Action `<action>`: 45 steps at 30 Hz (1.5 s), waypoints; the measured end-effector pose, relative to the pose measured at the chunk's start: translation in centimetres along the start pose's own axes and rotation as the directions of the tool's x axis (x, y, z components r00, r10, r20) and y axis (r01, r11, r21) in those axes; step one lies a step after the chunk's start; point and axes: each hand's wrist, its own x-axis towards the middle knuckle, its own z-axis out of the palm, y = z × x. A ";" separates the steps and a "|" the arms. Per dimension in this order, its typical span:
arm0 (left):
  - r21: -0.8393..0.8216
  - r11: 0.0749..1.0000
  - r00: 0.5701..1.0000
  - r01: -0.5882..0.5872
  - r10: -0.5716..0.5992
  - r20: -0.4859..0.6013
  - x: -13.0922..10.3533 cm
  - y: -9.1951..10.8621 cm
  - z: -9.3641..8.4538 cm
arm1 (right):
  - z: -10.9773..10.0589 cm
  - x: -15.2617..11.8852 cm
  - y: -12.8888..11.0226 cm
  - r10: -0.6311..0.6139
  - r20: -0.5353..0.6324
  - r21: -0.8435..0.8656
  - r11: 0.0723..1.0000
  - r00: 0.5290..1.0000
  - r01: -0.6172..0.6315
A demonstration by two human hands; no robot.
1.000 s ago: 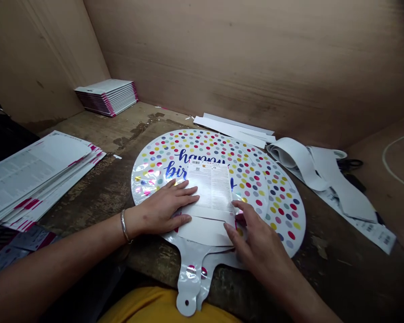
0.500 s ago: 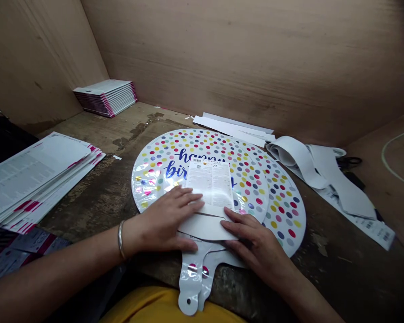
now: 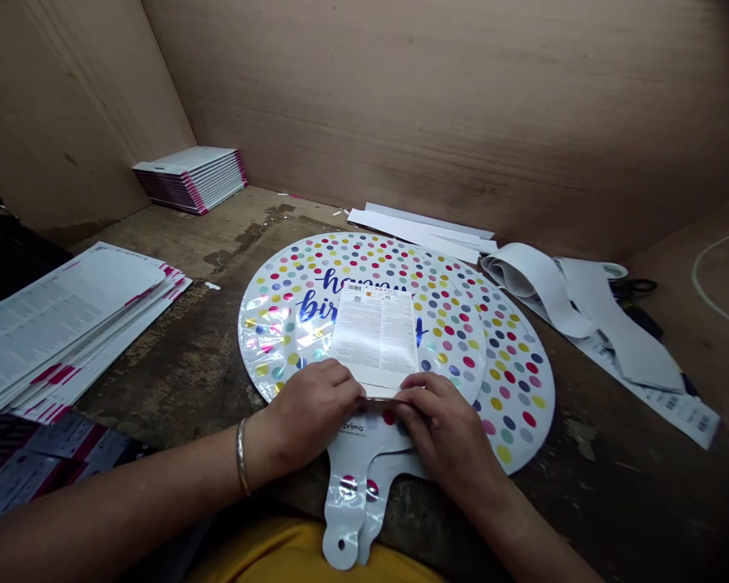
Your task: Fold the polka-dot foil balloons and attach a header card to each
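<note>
Two flat foil balloons with coloured dots overlap on the table; blue "happy birthday" lettering shows on the upper balloon (image 3: 279, 279), and the lower balloon (image 3: 516, 380) sticks out at the right. A printed paper leaflet (image 3: 373, 332) lies on the upper balloon and covers part of the lettering. My left hand (image 3: 316, 409), with a bangle at the wrist, is closed on the leaflet's near left edge. My right hand (image 3: 455, 429) pinches its near right edge. Between them the near flap is bent up, seen almost edge-on. Both balloon tails (image 3: 343, 510) point toward me.
Printed card packs (image 3: 66, 316) lie fanned at the left, with a neat stack of more packs (image 3: 188, 178) in the far left corner. White paper strips (image 3: 422, 231) lie behind the balloons. A curled label roll (image 3: 540, 283) and dark scissors (image 3: 637, 287) are at the right. Wooden panels (image 3: 431, 105) enclose the table.
The leaflet's near flap, flat before, has been bent up, uncovering the print on the balloon's neck. My left hand went from flat to curled on the edge; my right fingers tightened there.
</note>
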 end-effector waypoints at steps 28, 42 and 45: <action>-0.936 -0.150 0.837 0.317 -0.421 0.351 1.5 3.0 -0.4 | -2.2 0.6 -1.0 0.546 0.194 0.888 0.254 0.815 -0.382; -0.984 0.003 0.810 0.177 -0.569 0.144 1.7 4.0 1.2 | 0.6 -1.0 -2.5 0.441 0.288 0.955 -0.070 0.850 -0.287; -0.971 -0.041 0.786 0.236 -0.579 0.216 1.6 3.7 1.2 | -0.7 -1.6 -1.1 0.559 0.021 0.836 0.444 0.829 -0.321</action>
